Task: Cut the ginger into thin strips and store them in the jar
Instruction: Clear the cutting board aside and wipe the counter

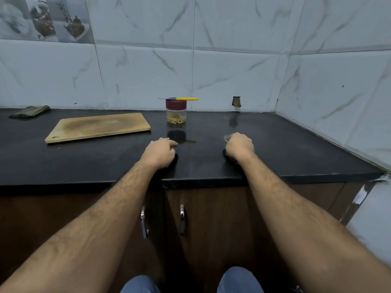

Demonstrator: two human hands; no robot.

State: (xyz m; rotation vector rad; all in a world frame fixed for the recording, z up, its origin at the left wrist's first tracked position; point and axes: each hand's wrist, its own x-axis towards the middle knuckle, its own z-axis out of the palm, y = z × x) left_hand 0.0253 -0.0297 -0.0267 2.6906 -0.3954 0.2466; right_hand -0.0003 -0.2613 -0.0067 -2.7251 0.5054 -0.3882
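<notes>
The black surface [296,149] carries everything, and I place things by the jar [176,112] standing near the back wall. The wooden cutting board [99,126] lies flat to the jar's left, and further left a folded green cloth [29,111] sits against the wall. The jar, maroon lid on, holds ginger strips [176,119] at its bottom. A yellow-handled knife [184,99] rests across its lid. In front of the jar, my left hand [159,152] rests relaxed, fingers loose. My right hand [239,145], front-right of the jar, curls round something small, perhaps a rag.
</notes>
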